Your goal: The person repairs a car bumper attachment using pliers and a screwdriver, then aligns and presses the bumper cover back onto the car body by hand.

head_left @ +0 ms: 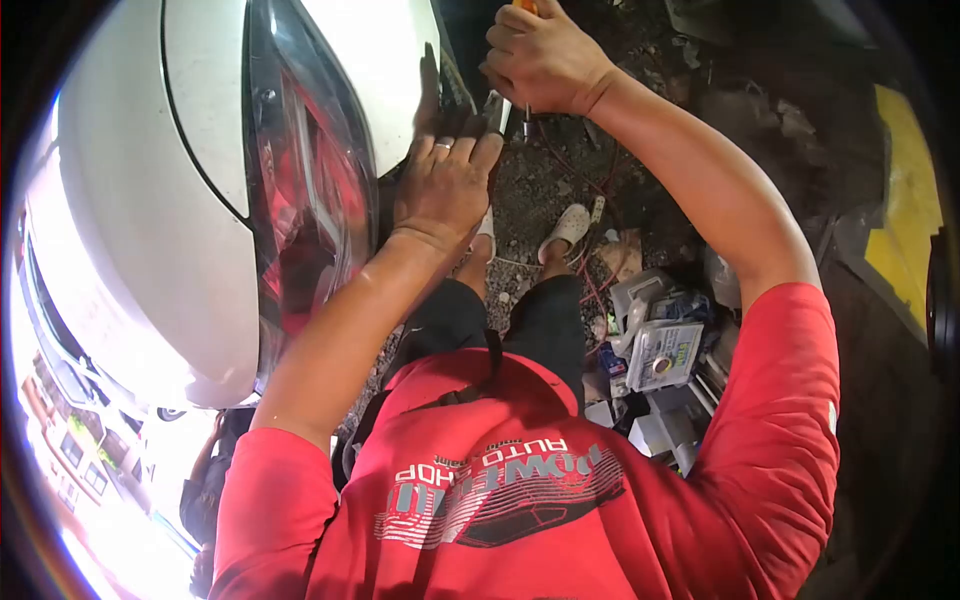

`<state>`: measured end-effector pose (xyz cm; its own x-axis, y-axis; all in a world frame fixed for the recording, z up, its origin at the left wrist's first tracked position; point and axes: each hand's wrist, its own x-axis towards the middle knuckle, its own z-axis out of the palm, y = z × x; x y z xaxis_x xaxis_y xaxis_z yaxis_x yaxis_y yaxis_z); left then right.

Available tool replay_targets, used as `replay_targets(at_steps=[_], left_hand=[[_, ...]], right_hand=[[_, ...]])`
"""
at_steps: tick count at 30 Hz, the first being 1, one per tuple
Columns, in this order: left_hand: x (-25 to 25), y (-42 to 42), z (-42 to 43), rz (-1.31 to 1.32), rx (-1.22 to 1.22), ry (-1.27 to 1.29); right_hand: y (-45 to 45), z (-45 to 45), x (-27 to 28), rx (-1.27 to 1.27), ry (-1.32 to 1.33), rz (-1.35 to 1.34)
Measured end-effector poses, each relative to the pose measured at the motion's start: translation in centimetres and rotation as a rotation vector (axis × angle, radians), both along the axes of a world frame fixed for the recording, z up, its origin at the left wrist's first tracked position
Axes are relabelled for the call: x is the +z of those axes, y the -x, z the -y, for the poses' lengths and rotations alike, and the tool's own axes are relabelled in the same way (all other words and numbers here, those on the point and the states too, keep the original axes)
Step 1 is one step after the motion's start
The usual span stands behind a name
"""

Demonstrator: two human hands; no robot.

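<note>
My right hand [548,62] is closed round an orange-handled screwdriver [525,5], whose handle shows above the fist. A bright metal shaft [505,115] comes out below the fist, and a second short metal piece [528,122] hangs beside it. My left hand [448,175], with a ring on one finger, lies palm down with fingers stretched forward at the edge of the white car body [375,60]. Its thumb is close to the shaft; whether they touch I cannot tell. The fingertips are in dark shadow. Left of this hand is the car's clear-and-red lamp [310,180].
Red cords [600,190] run over the gravel near my shoes [567,228]. To the right lie boxes and a plastic container with a label [664,356]. A yellow panel [905,210] stands at the far right. Another person [205,480] is at the lower left.
</note>
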<state>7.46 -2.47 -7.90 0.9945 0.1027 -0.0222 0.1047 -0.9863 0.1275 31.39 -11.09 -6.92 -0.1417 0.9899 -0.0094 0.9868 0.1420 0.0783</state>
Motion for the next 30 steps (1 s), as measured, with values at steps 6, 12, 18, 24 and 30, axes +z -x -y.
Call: replay_targets(at_steps=[6,12,18,24,30], left_hand=[[0.0,-0.5,0.2,0.199,-0.076,-0.015],[0.3,-0.7,0.3,0.107,-0.056,-0.017],[0.1,-0.7,0.4,0.113,-0.053,-0.034],[0.1,-0.7,0.1,0.121,-0.055,-0.013],[0.0,-0.8,0.2,0.12,-0.036,0.017]], right_hand=[[2.2,2.5,-4.0,-0.298,-0.289,-0.278],[2.7,2.9,-4.7,-0.379,-0.324,-0.416],[3.0,2.9,-5.5,-0.443,-0.389,-0.529],[8.3,4.9,-7.2,-0.916,-0.142,-0.985],[13.7,6.9,-8.4,-1.111,0.036,-1.269]])
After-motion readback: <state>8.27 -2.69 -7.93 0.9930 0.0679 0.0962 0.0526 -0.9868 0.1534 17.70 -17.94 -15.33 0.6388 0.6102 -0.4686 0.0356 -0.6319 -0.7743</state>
